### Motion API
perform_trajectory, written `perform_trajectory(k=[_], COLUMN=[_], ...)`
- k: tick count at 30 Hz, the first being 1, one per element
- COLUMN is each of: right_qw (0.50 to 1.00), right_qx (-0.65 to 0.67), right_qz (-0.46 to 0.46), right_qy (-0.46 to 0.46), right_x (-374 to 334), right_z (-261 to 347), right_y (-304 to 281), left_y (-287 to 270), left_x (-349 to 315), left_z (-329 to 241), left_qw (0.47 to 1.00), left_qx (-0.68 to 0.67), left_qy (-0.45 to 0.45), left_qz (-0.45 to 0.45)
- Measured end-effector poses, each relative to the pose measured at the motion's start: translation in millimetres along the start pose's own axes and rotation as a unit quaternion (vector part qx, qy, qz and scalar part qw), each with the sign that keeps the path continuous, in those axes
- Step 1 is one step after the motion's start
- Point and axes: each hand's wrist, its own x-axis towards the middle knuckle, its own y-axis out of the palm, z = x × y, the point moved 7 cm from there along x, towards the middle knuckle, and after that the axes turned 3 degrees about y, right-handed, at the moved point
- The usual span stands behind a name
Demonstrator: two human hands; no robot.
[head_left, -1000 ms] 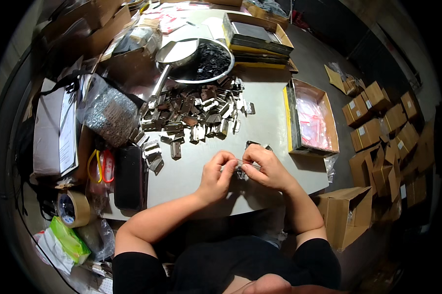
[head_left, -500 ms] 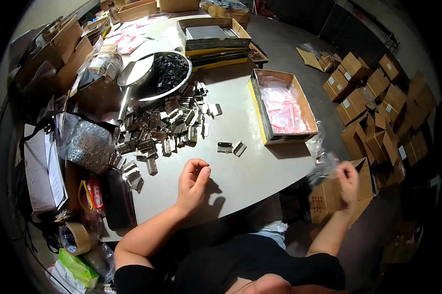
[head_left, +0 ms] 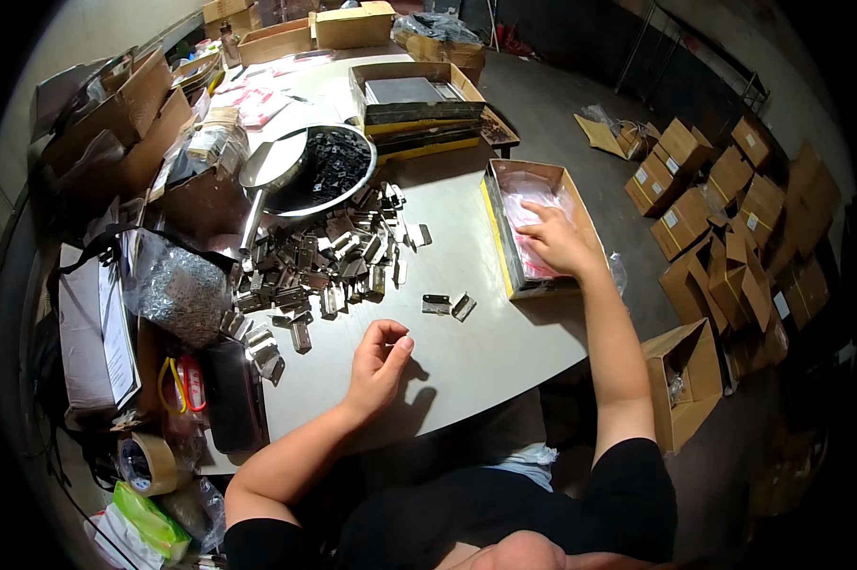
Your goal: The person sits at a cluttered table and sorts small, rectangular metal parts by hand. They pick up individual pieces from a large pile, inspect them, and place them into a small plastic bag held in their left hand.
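Note:
My right hand (head_left: 559,243) reaches into a black-and-yellow-edged cardboard box (head_left: 504,249) on the table's right side. Its fingers are spread, touching the small clear plastic bags with pink markings (head_left: 533,201) inside. Near the front edge, my left hand (head_left: 379,369) rests on the table with its fingers curled in and no object showing. Just beyond it lie two small metal hinges (head_left: 436,304), apart from a big loose pile of metal hinges (head_left: 324,261) at the left. Behind that pile stands a steel bowl (head_left: 369,180) full of small black pieces, with a metal scoop (head_left: 274,161) across its rim.
At the left are a bag of small metal parts (head_left: 183,285), a dark phone-like slab (head_left: 232,397), scissors (head_left: 174,385) and a tape roll (head_left: 151,463). An open carton (head_left: 699,375) stands low at the right, with more cartons (head_left: 723,176) on the floor beyond.
My right hand has swung from above the carton at the right to the box of bags. It has let go of a clear bag with dark contents. My left hand stays put.

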Motion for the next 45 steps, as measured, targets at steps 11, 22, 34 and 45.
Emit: perform_trajectory(k=[11, 22, 34, 45], right_qw=[0.935, 0.843, 0.978, 0.986], right_qx=[0.300, 0.531, 0.206, 0.161], right_qz=[-0.168, 0.088, -0.020, -0.008], right_qy=[0.089, 0.020, 0.034, -0.037], right_x=[-17, -63, -61, -38], right_z=[65, 180, 130, 133], right_y=[-44, 8, 22, 41], left_y=[6, 9, -10, 4], left_x=[-9, -9, -2, -3], left_z=[-8, -20, -3, 4], left_qw=[0.989, 0.974, 0.996, 0.986], left_qx=[0.140, 0.202, 0.060, -0.080], left_qy=[0.030, 0.101, 0.002, -0.146], left_qz=[0.041, 0.032, -0.069, -0.012])
